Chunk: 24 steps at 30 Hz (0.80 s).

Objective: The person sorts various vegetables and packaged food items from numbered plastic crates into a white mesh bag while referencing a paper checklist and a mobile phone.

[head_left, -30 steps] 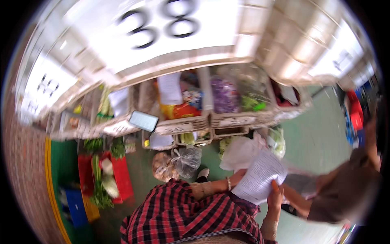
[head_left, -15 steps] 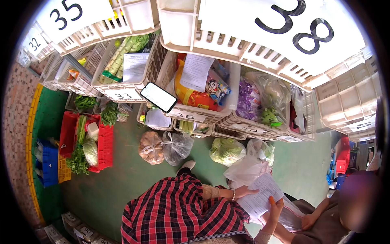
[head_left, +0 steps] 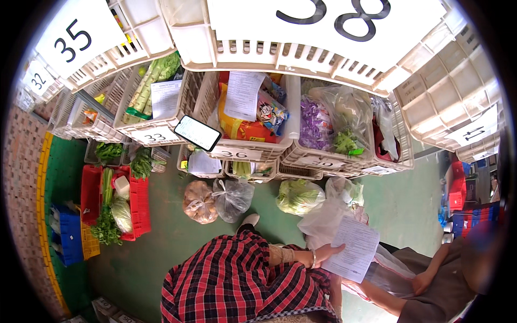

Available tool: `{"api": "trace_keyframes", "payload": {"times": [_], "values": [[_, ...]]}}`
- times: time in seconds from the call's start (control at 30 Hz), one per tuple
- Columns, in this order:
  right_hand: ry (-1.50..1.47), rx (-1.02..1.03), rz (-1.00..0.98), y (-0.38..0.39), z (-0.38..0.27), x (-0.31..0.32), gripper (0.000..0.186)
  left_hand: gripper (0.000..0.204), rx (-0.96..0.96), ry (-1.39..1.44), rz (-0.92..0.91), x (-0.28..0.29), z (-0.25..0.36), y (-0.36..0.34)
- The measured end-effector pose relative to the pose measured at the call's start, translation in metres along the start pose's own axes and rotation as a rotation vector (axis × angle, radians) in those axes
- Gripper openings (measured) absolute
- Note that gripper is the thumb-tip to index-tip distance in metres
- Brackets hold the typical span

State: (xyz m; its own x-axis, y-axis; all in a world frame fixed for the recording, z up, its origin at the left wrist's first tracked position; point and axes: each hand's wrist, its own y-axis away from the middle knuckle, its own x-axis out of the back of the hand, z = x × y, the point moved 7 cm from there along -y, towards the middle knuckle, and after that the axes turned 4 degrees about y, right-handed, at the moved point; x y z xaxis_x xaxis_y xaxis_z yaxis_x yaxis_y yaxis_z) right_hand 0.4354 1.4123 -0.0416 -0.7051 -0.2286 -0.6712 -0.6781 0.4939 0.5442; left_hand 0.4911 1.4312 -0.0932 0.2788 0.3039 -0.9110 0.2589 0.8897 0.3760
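We see a white printed sheet (head_left: 353,249) between four and five o'clock from the middle of our view, tilted, nearly flat, its face covered in fine dark lines of text. The left hand (head_left: 326,253), a pale bracelet at its wrist, grips the sheet's nine-o'clock edge, thumb on the printed face. The right forearm (head_left: 335,296) rises at the sheet's seven o'clock; the right hand is out of our sight, so we cannot tell whether it grips anything.

At the sheet's ten o'clock we find a white plastic bag (head_left: 316,222) on the green floor (head_left: 401,202), with a wrapped leafy head (head_left: 300,198) just beyond. Two knotted clear bags (head_left: 199,203) lie side by side toward seven and eight o'clock; farther out at eight stands a red crate (head_left: 141,212) of vegetables. Pale slatted crates (head_left: 237,153) of bagged goods span ten to two o'clock, and a co-worker (head_left: 439,274) in a dark top is at four.

The upper crates are cut off overhead. We cannot make out the sheet's print, nor what supports the phone (head_left: 197,133) at ten o'clock. The co-worker's head is blurred.
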Motion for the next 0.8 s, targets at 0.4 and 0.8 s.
{"api": "trace_keyframes", "payload": {"times": [0.4, 0.8], "values": [[0.964, -0.264, -0.206, -0.015, 0.02, -0.051, 0.03, 0.05, 0.03, 0.032, 0.139, 0.057, -0.01, -0.012], [2.188, 0.017, -0.858, -0.018, -0.01, -0.03, 0.03, 0.05, -0.422, 0.418, 0.555, 0.193, 0.02, 0.072]]}}
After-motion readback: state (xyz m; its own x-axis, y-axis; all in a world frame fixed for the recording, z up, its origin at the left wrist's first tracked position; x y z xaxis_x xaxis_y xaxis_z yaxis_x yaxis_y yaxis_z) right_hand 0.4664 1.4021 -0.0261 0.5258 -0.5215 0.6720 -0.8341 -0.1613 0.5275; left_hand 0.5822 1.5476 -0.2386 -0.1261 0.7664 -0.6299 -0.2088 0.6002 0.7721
